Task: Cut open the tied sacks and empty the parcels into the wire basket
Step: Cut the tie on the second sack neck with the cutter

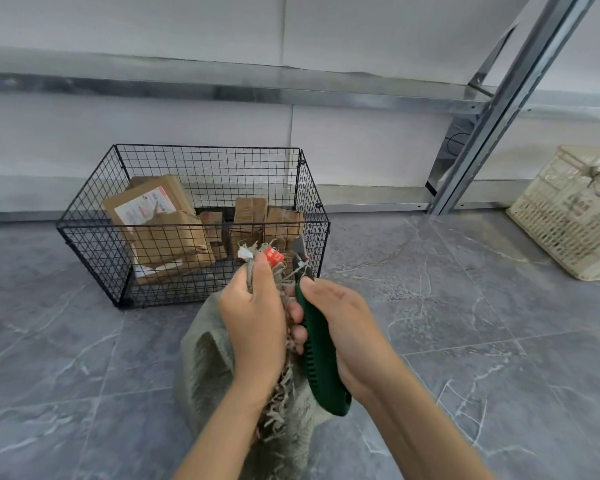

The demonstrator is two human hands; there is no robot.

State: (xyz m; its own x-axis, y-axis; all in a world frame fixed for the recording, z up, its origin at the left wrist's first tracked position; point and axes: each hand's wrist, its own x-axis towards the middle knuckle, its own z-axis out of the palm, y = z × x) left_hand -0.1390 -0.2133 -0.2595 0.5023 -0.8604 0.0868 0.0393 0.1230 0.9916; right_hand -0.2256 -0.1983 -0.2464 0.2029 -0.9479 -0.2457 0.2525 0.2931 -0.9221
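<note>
Underfoot: grey marbled floor tiles (499, 306) carry everything in view
Sack: a grey-green woven sack (205, 358) stands on the floor just in front of the wire basket, its frayed neck bunched upward
Left grip (257, 320): fingers curled tight round the gathered neck of the sack, just under the frayed top
Tags: a red tag (274, 255) and a white tag (245, 252) sit at the top of the neck, above the left grip
Right grip (347, 327): wrapped round the green handle of a utility knife (319, 358), thumb along its upper end
Blade: points up, just beside the red tag; whether it touches the tie cannot be told
Wire basket (94, 237): black, on the floor beyond the sack, near the wall
Parcels (163, 223): several brown cardboard ones lie inside the wire basket, the largest with a white label
Far right: a pale woven basket (568, 216) on the floor, well apart, by a metal shelf upright (499, 109)
</note>
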